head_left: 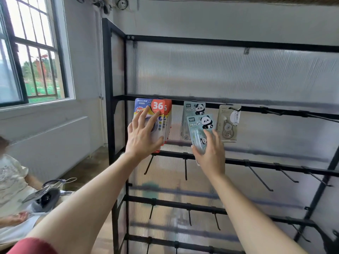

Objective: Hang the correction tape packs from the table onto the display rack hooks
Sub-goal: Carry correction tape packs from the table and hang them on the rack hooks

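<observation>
The black display rack [238, 44] fills the view. On its second bar hang red and blue "36" correction tape packs [161, 109], a panda pack [193, 108] and a beige "36" pack [228, 123]. My left hand [143, 136] lies with spread, straight fingers on the front red and blue pack. My right hand [211, 153] grips the lower part of a second light blue panda pack [200, 127], held upright just in front of the hanging panda pack. The table is out of view.
Bare black hooks [260, 177] stick out from the lower bars and from the second bar at the right. A person [12, 180] sits at the lower left with a dark bag [47, 197]. A window [31, 52] is at the upper left.
</observation>
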Motion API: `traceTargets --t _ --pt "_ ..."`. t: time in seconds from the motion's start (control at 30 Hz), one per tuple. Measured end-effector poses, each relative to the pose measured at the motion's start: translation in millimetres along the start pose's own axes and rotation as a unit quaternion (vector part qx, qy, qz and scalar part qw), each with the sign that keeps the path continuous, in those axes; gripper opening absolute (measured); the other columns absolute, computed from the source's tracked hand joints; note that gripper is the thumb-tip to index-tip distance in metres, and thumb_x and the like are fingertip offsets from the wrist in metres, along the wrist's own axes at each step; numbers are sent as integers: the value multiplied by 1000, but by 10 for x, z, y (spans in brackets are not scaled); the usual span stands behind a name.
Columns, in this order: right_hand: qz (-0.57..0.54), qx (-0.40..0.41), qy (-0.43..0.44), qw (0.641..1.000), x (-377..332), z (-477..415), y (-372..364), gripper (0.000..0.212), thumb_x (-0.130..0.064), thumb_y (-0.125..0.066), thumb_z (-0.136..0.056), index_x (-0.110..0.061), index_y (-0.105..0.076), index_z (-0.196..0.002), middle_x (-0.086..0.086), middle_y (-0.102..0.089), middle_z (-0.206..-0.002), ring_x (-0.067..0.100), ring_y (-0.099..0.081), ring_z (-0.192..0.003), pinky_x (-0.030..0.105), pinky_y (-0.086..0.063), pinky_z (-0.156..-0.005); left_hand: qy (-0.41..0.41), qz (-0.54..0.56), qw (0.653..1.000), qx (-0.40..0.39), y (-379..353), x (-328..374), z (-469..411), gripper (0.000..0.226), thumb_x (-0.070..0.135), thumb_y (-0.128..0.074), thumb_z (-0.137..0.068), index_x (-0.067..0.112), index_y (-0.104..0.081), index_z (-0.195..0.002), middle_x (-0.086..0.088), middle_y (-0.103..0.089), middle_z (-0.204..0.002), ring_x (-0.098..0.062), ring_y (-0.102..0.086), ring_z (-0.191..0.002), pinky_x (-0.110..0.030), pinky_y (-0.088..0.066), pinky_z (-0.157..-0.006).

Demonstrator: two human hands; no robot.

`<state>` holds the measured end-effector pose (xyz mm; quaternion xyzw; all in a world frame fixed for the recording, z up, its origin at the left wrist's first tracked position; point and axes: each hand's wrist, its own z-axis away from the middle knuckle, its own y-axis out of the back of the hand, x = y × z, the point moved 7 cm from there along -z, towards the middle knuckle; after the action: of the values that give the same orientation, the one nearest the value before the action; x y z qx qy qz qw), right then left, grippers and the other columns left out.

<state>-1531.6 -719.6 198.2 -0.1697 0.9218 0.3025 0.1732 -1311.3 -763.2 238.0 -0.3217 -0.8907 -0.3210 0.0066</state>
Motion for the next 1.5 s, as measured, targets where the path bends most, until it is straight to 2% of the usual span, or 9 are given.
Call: traceTargets --t 0.2,0.4,0.57,0.8,0.97,1.13,1.5 --pt "6 -2 -8 1000 -37 22 -89 62 -33 -69 -86 -8 -46 -138 20 -37 -148 38 -34 -137 52 -34 -106 -22 -22 999 -11 -36 -12 25 82 60 -41 -77 25 -27 -150 -6 -15 -158 -20 -2 -142 -53 -18 -112" --pt "9 8 -19 1000 -19 -25 -143 62 -33 -68 -86 -10 -47 -139 17 -35 -150 35 -32 -138 49 -34 -106 16 -51 996 -76 -275 -97 -72 80 50 -55 -88 27 -14 -153 -6 0 -161 -26 7 -146 -54 -9 -116" --pt "-1 44 -27 999 -16 -112 -147 60 -32 -69 -85 -12 -48 -138 19 -37 -148 37 -37 -135 47 -35 -104 45 -47 994 -91 -490 -137 -207 80 51 -51 -92 30 -3 -153 -5 9 -160 -27 12 -146 -55 -6 -116" --pt "3 78 -4 997 -50 -274 -228 60 -33 -71 -84 -12 -51 -136 16 -43 -146 35 -40 -134 50 -35 -105 57 -49 995 -65 -664 -123 -247 88 46 -57 -90 32 2 -153 -5 13 -160 -27 14 -145 -56 -6 -115" --pt "-13 117 3 993 -65 -370 -259 62 -51 -53 -82 -16 -54 -133 14 -47 -143 33 -43 -133 51 -32 -105 30 -58 998 -17 -748 -209 -269 96 41 -69 -81 29 -7 -153 -9 2 -160 -26 7 -144 -61 -12 -111" --pt "-15 168 29 985 -21 -336 -205 55 -47 -55 -83 -19 -55 -131 14 -49 -141 34 -47 -129 49 -35 -100 16 -47 998 41 -782 -194 -281 96 34 -79 -70 26 -21 -146 -5 -9 -154 -30 -9 -141 -68 -28 -101" --pt "1 154 31 988 -86 -482 -273 57 -48 -53 -82 -18 -58 -130 13 -47 -143 35 -45 -128 47 -33 -99 -14 -47 996 75 -763 -198 -264 92 32 -80 -70 22 -27 -145 -8 -13 -152 -33 -13 -139 -70 -30 -99"
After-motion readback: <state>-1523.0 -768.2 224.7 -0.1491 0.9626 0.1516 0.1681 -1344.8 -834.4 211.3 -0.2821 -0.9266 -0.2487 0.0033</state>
